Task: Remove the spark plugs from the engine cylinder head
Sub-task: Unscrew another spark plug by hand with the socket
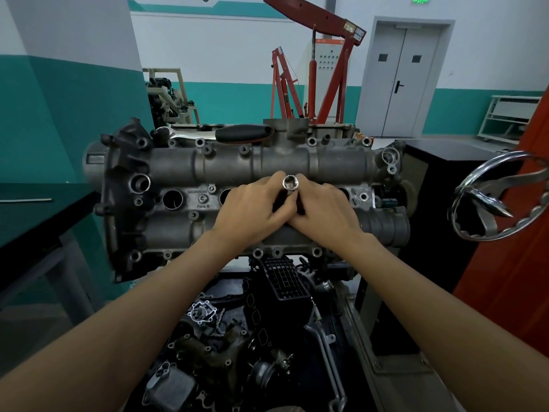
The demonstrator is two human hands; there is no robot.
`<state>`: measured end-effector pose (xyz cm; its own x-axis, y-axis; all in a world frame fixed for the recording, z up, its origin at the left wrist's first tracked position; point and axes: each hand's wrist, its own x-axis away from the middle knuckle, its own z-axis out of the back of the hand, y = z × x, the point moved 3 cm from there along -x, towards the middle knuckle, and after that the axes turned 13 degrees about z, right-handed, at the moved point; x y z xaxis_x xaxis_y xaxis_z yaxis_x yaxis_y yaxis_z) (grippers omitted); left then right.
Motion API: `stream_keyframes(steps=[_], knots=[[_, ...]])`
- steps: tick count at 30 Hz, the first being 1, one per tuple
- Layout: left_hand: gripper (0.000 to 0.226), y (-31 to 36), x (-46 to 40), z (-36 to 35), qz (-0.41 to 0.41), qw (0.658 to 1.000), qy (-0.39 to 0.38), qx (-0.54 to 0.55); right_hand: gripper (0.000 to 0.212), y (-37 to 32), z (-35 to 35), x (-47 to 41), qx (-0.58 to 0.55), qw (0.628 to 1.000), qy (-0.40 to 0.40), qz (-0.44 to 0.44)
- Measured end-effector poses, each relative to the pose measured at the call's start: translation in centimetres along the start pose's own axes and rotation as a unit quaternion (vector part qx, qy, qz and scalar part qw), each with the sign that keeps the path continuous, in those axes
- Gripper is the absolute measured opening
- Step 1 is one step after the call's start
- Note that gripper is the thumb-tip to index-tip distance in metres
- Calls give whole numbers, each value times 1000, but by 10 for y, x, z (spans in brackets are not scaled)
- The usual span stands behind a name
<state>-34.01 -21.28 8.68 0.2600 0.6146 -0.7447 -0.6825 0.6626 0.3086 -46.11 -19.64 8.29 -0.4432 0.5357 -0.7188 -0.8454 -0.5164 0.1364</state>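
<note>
Item: spark plug socket point(290, 183), frame centre, long axis upright, open end toward me, over a plug well of the cylinder head point(184, 168). My left hand point(252, 208) and right hand point(325, 209) pinch it, equally near. Plug hidden below.

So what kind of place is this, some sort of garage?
Most likely an auto repair training workshop. An engine cylinder head sits on a stand, red engine hoists stand by the back wall, and both hands hold a socket over it.
</note>
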Motion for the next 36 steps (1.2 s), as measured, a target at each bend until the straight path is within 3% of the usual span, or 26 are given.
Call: stream_keyframes(steps=[5,12,15,21,29,36], knots=[[35,-4,-1,-1,3,1000,2,8,35,0,1,-1,16,1000,-8,-5],[49,0,1,1,-9,1000,-3,0,13,-8,9,-1,12,999,30,18],[44,1,1,0,-11,1000,0,-6,21,0,1,-1,10,999,-31,0],[37,-4,-2,-1,8,1000,-8,-9,37,0,0,-1,4,1000,-14,-6],[44,-1,0,0,6,1000,7,0,21,-2,2,0,-4,1000,-21,-1],[55,-3,-1,-3,4,1000,7,-23,28,2,-1,-1,1,1000,-29,-11]])
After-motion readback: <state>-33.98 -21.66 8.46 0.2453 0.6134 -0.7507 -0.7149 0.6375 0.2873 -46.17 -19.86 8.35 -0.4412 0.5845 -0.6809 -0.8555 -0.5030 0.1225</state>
